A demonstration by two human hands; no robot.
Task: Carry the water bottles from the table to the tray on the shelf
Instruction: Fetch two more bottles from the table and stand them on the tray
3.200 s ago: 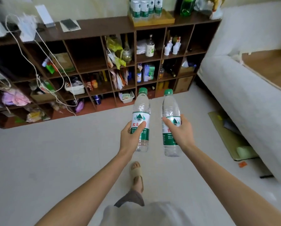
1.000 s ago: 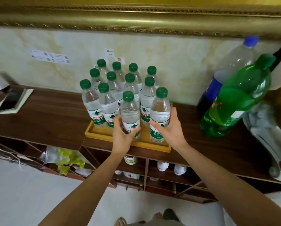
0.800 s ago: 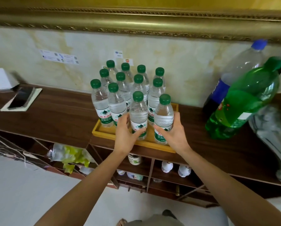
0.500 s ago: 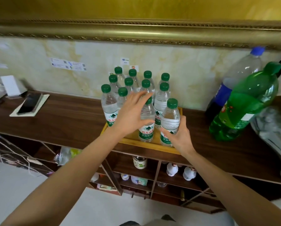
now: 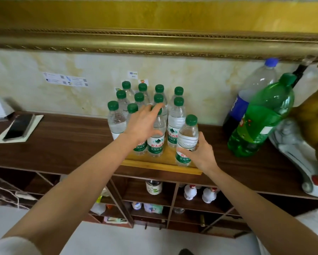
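Several clear water bottles with green caps stand packed on a yellow wooden tray on top of the dark wooden shelf. My right hand is wrapped around the lower half of the front-right water bottle, which stands at the tray's front right corner, slightly tilted. My left hand is raised with its fingers spread in front of the front-middle bottle. Its fingertips reach that bottle's cap and hide it in part; the hand holds nothing.
A big green soda bottle and a clear blue-capped bottle lean right of the tray. A white and gold ornament stands at the far right. A phone lies on paper at the left. A gold picture frame hangs above.
I walked up to the shelf and set both carried bottles on the tray's front row. My left hand let go of its bottle and rose to its cap; the right keeps hold.
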